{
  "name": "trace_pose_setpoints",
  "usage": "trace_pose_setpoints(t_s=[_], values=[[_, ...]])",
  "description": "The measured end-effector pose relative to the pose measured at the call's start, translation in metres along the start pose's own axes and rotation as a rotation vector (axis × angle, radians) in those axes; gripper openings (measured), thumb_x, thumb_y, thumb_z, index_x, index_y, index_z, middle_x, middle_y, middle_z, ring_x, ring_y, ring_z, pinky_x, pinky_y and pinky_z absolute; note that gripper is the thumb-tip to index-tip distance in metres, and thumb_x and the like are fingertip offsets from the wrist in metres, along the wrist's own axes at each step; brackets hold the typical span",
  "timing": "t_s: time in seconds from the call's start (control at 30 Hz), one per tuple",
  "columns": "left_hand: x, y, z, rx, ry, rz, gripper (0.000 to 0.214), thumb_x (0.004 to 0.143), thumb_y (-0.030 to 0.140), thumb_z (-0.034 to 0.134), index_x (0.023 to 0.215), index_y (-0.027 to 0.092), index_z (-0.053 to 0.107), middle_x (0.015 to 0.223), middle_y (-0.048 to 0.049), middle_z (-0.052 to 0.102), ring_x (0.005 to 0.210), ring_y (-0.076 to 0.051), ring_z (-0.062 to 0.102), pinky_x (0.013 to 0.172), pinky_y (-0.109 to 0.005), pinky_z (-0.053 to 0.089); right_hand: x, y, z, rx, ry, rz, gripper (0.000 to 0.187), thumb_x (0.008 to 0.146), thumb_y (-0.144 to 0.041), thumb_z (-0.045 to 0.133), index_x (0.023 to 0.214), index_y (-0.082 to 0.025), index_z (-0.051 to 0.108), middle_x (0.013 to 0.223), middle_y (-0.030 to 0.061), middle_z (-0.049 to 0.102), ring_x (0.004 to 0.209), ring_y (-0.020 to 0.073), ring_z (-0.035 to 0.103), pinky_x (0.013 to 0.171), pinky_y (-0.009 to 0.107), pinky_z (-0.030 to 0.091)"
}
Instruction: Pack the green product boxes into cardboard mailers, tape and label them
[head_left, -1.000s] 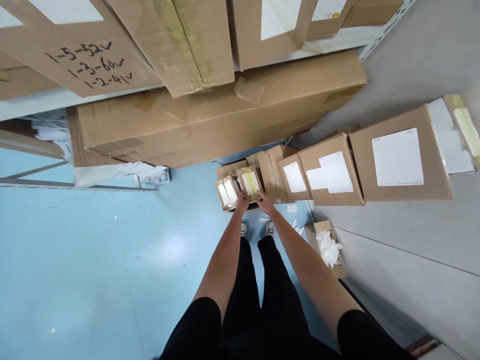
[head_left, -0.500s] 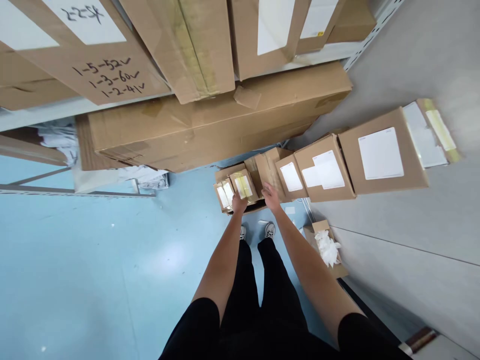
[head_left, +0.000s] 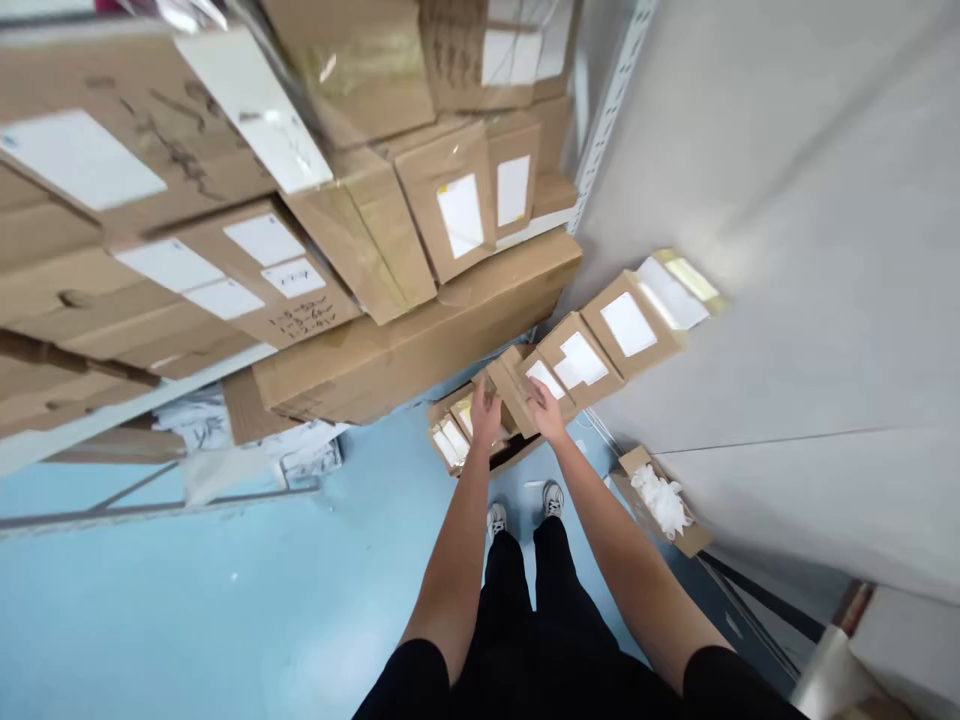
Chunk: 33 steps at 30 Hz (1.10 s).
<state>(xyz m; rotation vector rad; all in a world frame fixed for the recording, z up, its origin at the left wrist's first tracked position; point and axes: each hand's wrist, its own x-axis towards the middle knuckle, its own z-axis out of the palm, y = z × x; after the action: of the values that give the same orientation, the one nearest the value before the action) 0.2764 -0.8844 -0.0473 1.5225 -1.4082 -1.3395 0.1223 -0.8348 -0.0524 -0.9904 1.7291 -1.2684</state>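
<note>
A plain brown cardboard box (head_left: 513,392) stands tilted between my hands above an open carton (head_left: 517,455) on the floor. My left hand (head_left: 486,418) grips its left side, the fingers partly hidden against the cardboard. My right hand (head_left: 547,412) presses on its right side, close to a small labelled box (head_left: 543,378). Left of my left hand, narrow boxes with white labels (head_left: 452,440) sit in the open carton.
Larger labelled boxes (head_left: 628,325) line the wall on the right. A long carton (head_left: 420,350) lies under a shelf stacked with boxes. A box of white crumpled material (head_left: 661,500) stands right of my feet. Blue floor (head_left: 300,600) spreads to the left.
My left hand has moved from the small labelled box to the plain box beside it. My right hand stays at that box's right side. The camera view has turned and tilted up.
</note>
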Motion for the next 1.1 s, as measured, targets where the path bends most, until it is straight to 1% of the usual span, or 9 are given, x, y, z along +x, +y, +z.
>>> trace_pose_setpoints(t_s=[0.17, 0.3, 0.43, 0.53, 0.67, 0.77, 0.83, 0.97, 1.1], values=[[-0.018, 0.077, 0.011, -0.079, -0.143, 0.162, 0.069, 0.104, 0.034, 0.054, 0.169, 0.028, 0.031, 0.174, -0.0057, 0.035, 0.159, -0.025, 0.036, 0.126, -0.038, 0.038, -0.023, -0.068, -0.046, 0.057, 0.131, -0.078, 0.062, 0.09, -0.042, 0.063, 0.15, -0.026, 0.058, 0.158, 0.0123, 0.056, 0.142, 0.0302, 0.058, 0.113, 0.05, 0.053], [-0.036, 0.131, 0.03, -0.161, -0.247, 0.272, 0.071, 0.103, 0.036, 0.056, 0.169, 0.026, 0.03, 0.174, -0.0087, 0.033, 0.158, -0.026, 0.037, 0.124, -0.037, 0.041, -0.046, -0.11, -0.095, 0.059, 0.224, -0.162, 0.062, 0.091, -0.042, 0.064, 0.151, -0.026, 0.058, 0.159, 0.0122, 0.056, 0.14, 0.0299, 0.059, 0.111, 0.048, 0.054], [-0.068, 0.182, 0.064, -0.167, -0.315, 0.407, 0.069, 0.103, 0.042, 0.058, 0.167, 0.027, 0.035, 0.171, -0.0103, 0.039, 0.155, -0.026, 0.043, 0.122, -0.036, 0.043, -0.078, -0.136, -0.159, 0.075, 0.327, -0.247, 0.064, 0.092, -0.043, 0.065, 0.153, -0.027, 0.056, 0.158, 0.0103, 0.058, 0.141, 0.0287, 0.058, 0.111, 0.046, 0.055], [-0.106, 0.216, 0.104, -0.131, -0.397, 0.513, 0.066, 0.103, 0.048, 0.058, 0.164, 0.03, 0.041, 0.168, -0.0083, 0.044, 0.154, -0.027, 0.045, 0.122, -0.038, 0.043, -0.115, -0.146, -0.216, 0.096, 0.421, -0.299, 0.066, 0.092, -0.047, 0.066, 0.154, -0.027, 0.055, 0.158, 0.0094, 0.057, 0.141, 0.0289, 0.058, 0.112, 0.046, 0.054], [-0.178, 0.256, 0.179, -0.119, -0.582, 0.602, 0.067, 0.101, 0.057, 0.06, 0.16, 0.028, 0.048, 0.166, -0.0098, 0.047, 0.153, -0.028, 0.045, 0.124, -0.041, 0.041, -0.182, -0.146, -0.296, 0.127, 0.598, -0.311, 0.068, 0.092, -0.053, 0.069, 0.154, -0.029, 0.055, 0.159, 0.0103, 0.056, 0.138, 0.0315, 0.061, 0.111, 0.05, 0.054], [-0.243, 0.278, 0.242, -0.149, -0.761, 0.683, 0.072, 0.098, 0.063, 0.063, 0.159, 0.027, 0.049, 0.166, -0.0112, 0.048, 0.154, -0.029, 0.045, 0.126, -0.043, 0.039, -0.242, -0.138, -0.356, 0.146, 0.744, -0.335, 0.069, 0.092, -0.054, 0.069, 0.155, -0.029, 0.053, 0.16, 0.0107, 0.055, 0.137, 0.0313, 0.061, 0.11, 0.05, 0.054], [-0.29, 0.286, 0.283, -0.173, -0.869, 0.727, 0.075, 0.096, 0.066, 0.065, 0.158, 0.027, 0.05, 0.164, -0.012, 0.049, 0.153, -0.03, 0.045, 0.126, -0.045, 0.038, -0.285, -0.129, -0.395, 0.132, 0.834, -0.341, 0.068, 0.093, -0.053, 0.067, 0.155, -0.03, 0.052, 0.16, 0.0095, 0.054, 0.138, 0.03, 0.06, 0.109, 0.049, 0.055], [-0.387, 0.29, 0.354, -0.184, -1.071, 0.786, 0.075, 0.094, 0.066, 0.067, 0.157, 0.028, 0.052, 0.163, -0.0117, 0.051, 0.152, -0.03, 0.047, 0.125, -0.045, 0.04, -0.378, -0.103, -0.464, 0.115, 1.028, -0.315, 0.068, 0.095, -0.055, 0.066, 0.156, -0.03, 0.05, 0.161, 0.0089, 0.054, 0.138, 0.029, 0.06, 0.112, 0.049, 0.054], [-0.487, 0.278, 0.415, -0.161, -1.308, 0.795, 0.073, 0.095, 0.065, 0.067, 0.156, 0.028, 0.052, 0.163, -0.0113, 0.051, 0.152, -0.03, 0.046, 0.124, -0.045, 0.042, -0.474, -0.073, -0.51, 0.141, 1.257, -0.289, 0.072, 0.094, -0.058, 0.067, 0.158, -0.028, 0.049, 0.161, 0.0107, 0.053, 0.139, 0.0292, 0.059, 0.115, 0.049, 0.051]])
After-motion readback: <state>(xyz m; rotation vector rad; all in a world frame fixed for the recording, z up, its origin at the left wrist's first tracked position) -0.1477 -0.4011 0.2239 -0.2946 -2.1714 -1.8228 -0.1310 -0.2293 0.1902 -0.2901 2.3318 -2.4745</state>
